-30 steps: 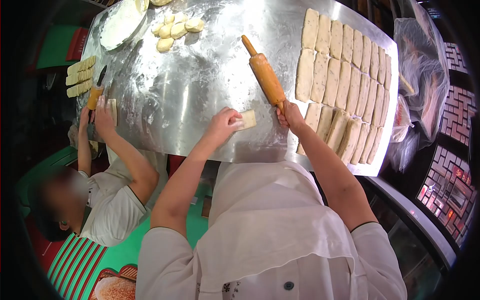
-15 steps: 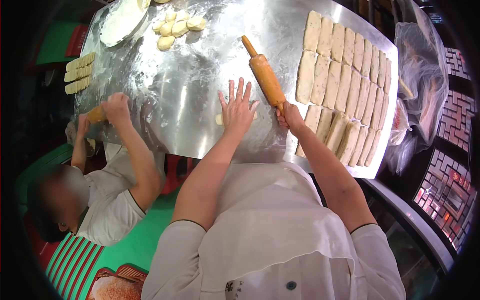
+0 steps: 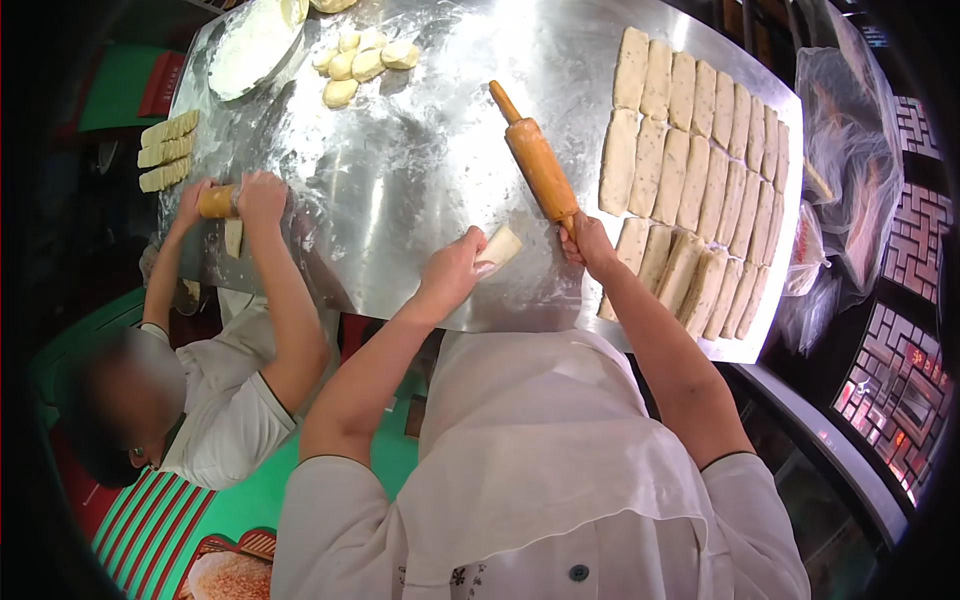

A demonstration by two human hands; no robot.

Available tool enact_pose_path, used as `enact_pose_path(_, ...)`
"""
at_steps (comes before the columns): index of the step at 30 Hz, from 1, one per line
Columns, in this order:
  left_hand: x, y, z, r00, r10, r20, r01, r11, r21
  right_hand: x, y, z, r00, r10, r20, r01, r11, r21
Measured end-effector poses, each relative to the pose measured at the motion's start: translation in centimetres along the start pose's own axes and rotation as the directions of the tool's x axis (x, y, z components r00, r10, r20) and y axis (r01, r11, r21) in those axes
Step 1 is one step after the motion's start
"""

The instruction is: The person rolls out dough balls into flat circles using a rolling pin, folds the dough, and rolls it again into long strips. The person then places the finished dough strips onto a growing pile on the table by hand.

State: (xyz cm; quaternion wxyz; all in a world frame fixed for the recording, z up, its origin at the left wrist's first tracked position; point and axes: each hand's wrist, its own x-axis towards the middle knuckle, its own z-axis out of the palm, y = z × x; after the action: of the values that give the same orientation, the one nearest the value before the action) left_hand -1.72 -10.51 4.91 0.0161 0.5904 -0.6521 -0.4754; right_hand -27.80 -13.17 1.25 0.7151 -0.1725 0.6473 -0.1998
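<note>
My left hand (image 3: 455, 268) is closed on one end of a small pale strip of dough (image 3: 501, 250), which tilts up to the right over the steel table (image 3: 400, 240). In my right hand (image 3: 590, 246) is the lower handle of a wooden rolling pin (image 3: 541, 170). The pin slants up and to the left, its far handle pointing across the table. Just right of that hand lie rows of speckled dough strips (image 3: 688, 190) on a white sheet. My left fingertips are partly hidden behind the hand.
At the left, another person's hands (image 3: 262, 200) hold a second rolling pin (image 3: 217, 202) over a dough strip. Small dough balls (image 3: 368, 64) and a bowl of flour (image 3: 255, 50) stand at the back. Cut dough strips (image 3: 166, 150) lie by the left edge.
My left hand was spread flat over the dough strip; it has closed on its end and turned it up. The other person's hands have shifted right with their pin.
</note>
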Motion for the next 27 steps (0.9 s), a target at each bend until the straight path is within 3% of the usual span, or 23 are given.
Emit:
enact_pose_path(1, -0.6, 0.0, 0.5, 1.0, 0.001, 0.0, -0.001, 1.0, 0.0, 0.1, -0.1, 0.1, 1.0, -0.001, 0.0, 0.001, 1.0, 0.0)
enact_pose_path(3, -2.0, -0.1, 2.1, 0.979, 0.199, -0.049, -0.204, 0.971, -0.127, 0.1, 0.1, 0.0, 1.0, -0.005, -0.017, 0.005, 1.0, -0.017)
enact_pose_path(5, -2.3, -0.7, 2.7, 0.978, 0.205, 0.03, -0.202, 0.976, -0.075, 0.1, 0.2, -0.1, 1.0, -0.022, -0.01, 0.022, 1.0, -0.013)
enact_pose_path(7, -2.0, -0.8, 1.7, 0.934, 0.267, 0.235, -0.299, 0.948, 0.109, -0.1, 0.1, -0.2, 0.999, -0.043, -0.002, 0.043, 0.999, -0.006)
enact_pose_path(8, -1.1, -1.3, 0.6, 0.927, 0.259, 0.27, -0.298, 0.948, 0.115, -0.2, 0.1, -0.2, 0.999, -0.039, -0.021, 0.038, 0.999, -0.023)
enact_pose_path(9, 0.5, -2.6, -0.7, 0.929, 0.256, 0.269, -0.296, 0.947, 0.122, -0.2, -0.1, 0.0, 0.999, -0.035, -0.038, 0.033, 0.999, -0.04)
enact_pose_path(11, 4.4, -6.0, -3.5, 0.916, 0.4, 0.03, -0.4, 0.904, 0.148, -0.3, -0.3, 0.2, 0.999, -0.028, -0.038, 0.026, 0.999, -0.037)
enact_pose_path(12, 5.5, -5.2, -7.0, 0.951, 0.308, -0.019, -0.304, 0.947, 0.107, -0.4, -0.4, 0.3, 0.999, -0.025, -0.038, 0.024, 0.999, -0.037)
enact_pose_path(13, 7.6, -7.0, -9.3, 0.93, 0.323, -0.174, -0.313, 0.946, 0.082, -0.4, -0.5, 0.2, 0.999, -0.023, -0.041, 0.022, 0.999, -0.037)
enact_pose_path(14, 8.9, -6.9, -12.4, 0.963, 0.145, -0.228, -0.121, 0.986, 0.119, -0.3, -0.4, 0.3, 0.999, -0.024, -0.048, 0.022, 0.999, -0.047)
enact_pose_path(15, 10.2, -7.4, -15.0, 0.952, -0.017, -0.307, 0.017, 1.0, 0.0, -0.2, -0.3, 0.3, 0.998, -0.025, -0.055, 0.023, 0.999, -0.046)
enact_pose_path(17, 13.0, -12.6, -18.4, 0.792, 0.101, -0.602, -0.045, 0.993, 0.106, -0.1, -0.1, 0.2, 0.999, -0.031, -0.037, 0.029, 0.999, -0.039)
enact_pose_path(19, 14.4, -15.1, -19.9, 0.739, -0.071, -0.67, -0.051, 0.986, -0.162, 0.0, 0.0, 0.2, 0.998, -0.032, -0.046, 0.03, 0.999, -0.045)
enact_pose_path(21, 14.1, -15.2, -19.2, 0.754, -0.143, -0.642, -0.008, 0.974, -0.227, -0.1, -0.1, 0.2, 0.998, -0.034, -0.051, 0.031, 0.998, -0.052)
enact_pose_path(22, 14.1, -15.5, -18.2, 0.79, -0.223, -0.572, -0.006, 0.929, -0.369, -0.1, -0.2, 0.3, 0.998, -0.032, -0.056, 0.029, 0.998, -0.053)
enact_pose_path(25, 10.5, -11.7, -13.8, 0.882, -0.353, -0.312, -0.017, 0.639, -0.769, -0.2, 0.0, 0.2, 0.998, -0.039, -0.055, 0.036, 0.998, -0.054)
enact_pose_path(27, 6.4, -7.7, -9.6, 0.917, -0.361, -0.171, 0.032, 0.492, -0.87, -0.2, -0.1, 0.1, 0.998, -0.048, -0.042, 0.045, 0.997, -0.066)
